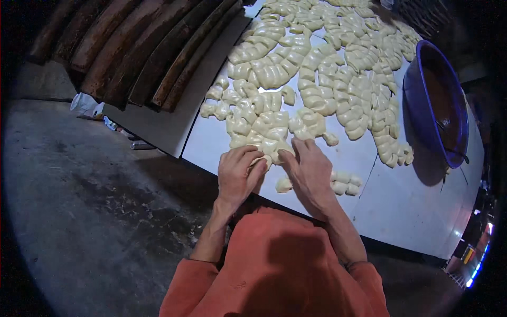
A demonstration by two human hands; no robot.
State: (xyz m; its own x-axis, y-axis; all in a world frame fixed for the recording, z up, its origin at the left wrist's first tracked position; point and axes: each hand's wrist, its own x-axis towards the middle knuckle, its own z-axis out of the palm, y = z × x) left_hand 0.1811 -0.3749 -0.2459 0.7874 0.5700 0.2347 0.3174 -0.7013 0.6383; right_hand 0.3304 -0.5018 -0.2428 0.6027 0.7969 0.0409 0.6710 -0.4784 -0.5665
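Off to my far left, a stack of long dark curved boards (pixel 127 50) leans beside the table (pixel 211 134), out of the way of the work, with the grey concrete floor (pixel 79 201) below it.

My left hand (pixel 238 171) lies at the near edge of the table, palm down and wrist bent a little inward, the forearm rising from my orange sleeve (pixel 274 269). Its fingers (pixel 252 157) are curled and pinched onto a piece of pale dough (pixel 270 150), so it is nearly closed, holding the soft end steady.

That dough piece sits between both hands, touching the nearest cluster of shaped dough pieces (pixel 317 74), which spread in ridged, braided rows over most of the white tabletop; I judge they are packed close to save room.

My right hand (pixel 310 171) mirrors the left, palm down and angled toward it, fingers bent and pressing the same piece from the other side, thumb tucked in. It is mostly closed on the dough. Just beyond its knuckles lie a few small loose lumps (pixel 346 182).

At the far right a blue basin (pixel 435 103) with brown liquid stands on the table, near the dough and within reach.
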